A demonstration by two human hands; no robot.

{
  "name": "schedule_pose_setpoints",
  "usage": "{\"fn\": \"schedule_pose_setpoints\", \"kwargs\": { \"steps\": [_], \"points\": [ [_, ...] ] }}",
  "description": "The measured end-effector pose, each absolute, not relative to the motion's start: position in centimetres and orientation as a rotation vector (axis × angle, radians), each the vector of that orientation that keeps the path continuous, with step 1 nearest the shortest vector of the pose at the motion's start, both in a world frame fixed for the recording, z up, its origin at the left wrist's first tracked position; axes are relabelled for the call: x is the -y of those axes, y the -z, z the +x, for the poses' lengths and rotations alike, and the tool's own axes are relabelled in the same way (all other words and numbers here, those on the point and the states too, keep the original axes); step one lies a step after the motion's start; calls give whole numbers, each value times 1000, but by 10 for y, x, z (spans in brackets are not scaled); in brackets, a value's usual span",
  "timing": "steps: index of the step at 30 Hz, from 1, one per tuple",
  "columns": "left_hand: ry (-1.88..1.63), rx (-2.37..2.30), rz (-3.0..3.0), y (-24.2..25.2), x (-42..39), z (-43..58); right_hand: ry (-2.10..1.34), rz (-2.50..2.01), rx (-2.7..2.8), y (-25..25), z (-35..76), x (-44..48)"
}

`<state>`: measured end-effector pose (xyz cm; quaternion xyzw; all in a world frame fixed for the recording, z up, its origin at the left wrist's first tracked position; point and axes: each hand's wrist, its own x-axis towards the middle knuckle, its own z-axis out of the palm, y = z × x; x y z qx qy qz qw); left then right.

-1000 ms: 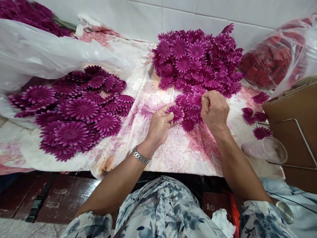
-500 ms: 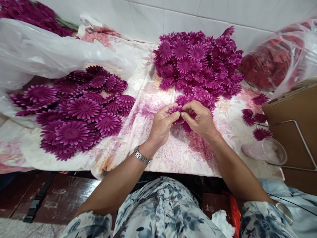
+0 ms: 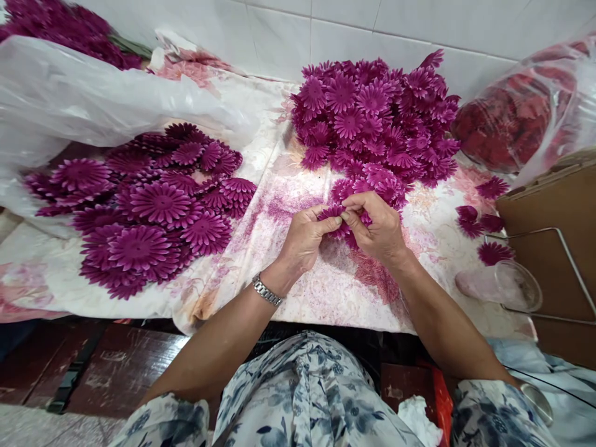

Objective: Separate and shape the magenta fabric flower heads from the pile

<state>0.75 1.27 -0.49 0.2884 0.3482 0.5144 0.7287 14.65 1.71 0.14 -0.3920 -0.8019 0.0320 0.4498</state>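
My left hand and my right hand meet over the stained floral cloth, fingertips pinched together on a small purple fabric flower. Most of that flower is hidden by my fingers. Just behind my hands lies a big heap of small purple flowers. To the left, a spread of larger purple flowers rests on the cloth. A metal watch sits on my left wrist.
A clear plastic bag lies at the back left, and a bag of red flowers at the back right. A brown cardboard box with a wire frame and a clear plastic cup stand at the right. Loose purple flowers lie near them.
My right hand left the edge of the flower heap and came down and left to meet my left hand. Both now pinch the same small flower.
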Motion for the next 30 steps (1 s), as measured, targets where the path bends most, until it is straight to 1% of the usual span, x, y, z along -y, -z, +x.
{"fn": "schedule_pose_setpoints", "kwargs": {
  "steps": [7, 16, 23, 30],
  "points": [
    [-1272, -884, 735, 5, -11, 8, -146, -1028, 1909, -3, 147, -16],
    [-1185, -880, 833, 6, -9, 7, -136, -1071, 1860, -8, 149, -13],
    [-1082, -974, 779, 6, -11, 6, -337, -992, 2039, -6, 147, -16],
    [-1000, -773, 750, 0, -10, 6, -278, -1098, 1910, -7, 151, -17]
  ]
}}
